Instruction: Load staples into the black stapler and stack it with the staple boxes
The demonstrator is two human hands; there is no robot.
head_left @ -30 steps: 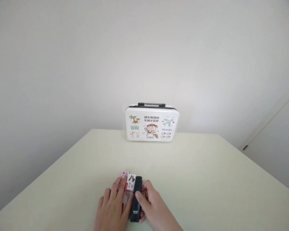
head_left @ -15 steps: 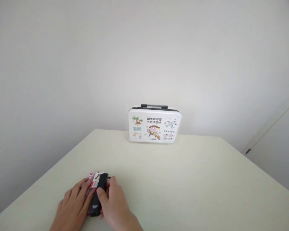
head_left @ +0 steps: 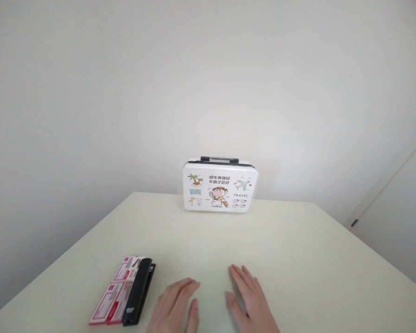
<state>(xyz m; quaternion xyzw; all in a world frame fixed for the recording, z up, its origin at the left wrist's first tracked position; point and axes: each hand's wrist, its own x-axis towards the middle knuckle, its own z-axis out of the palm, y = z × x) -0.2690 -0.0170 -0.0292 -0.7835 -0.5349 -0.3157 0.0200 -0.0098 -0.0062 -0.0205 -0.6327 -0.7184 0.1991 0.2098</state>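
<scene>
So the black stapler (head_left: 138,289) is lying lengthwise on the pale table (head_left: 291,270), with its far end angled a bit to the right, and I'll use it as the marker for everything else. Right along its left side there's a flat cluster of small pink-and-white boxes (head_left: 106,303), roughly two rows, one nearer and one farther (the stapler hides part of their right edge, so I can't really tell if they're actually touching it). The left hand (head_left: 173,305) is just to the right of the stapler, near it but clearly apart, about half open, fingers close together and gently bent, thumb sticking out separately, and it's got hold of nothing that I can see. The right hand (head_left: 252,303) is farther over to the right of the stapler, past the left hand, pretty much open with fingers stretched forward and thumb spread off to the side, also holding nothing visible. Can't tell if either palm is actually resting on the table, fwiw. Way beyond the stapler and off to its right, a white case (head_left: 220,189) stands upright near the wall (head_left: 208,83), black handle (head_left: 219,159) on top, with a cartoon cow, palm trees, a plane and "TRAVEL" printed on the front.
</scene>
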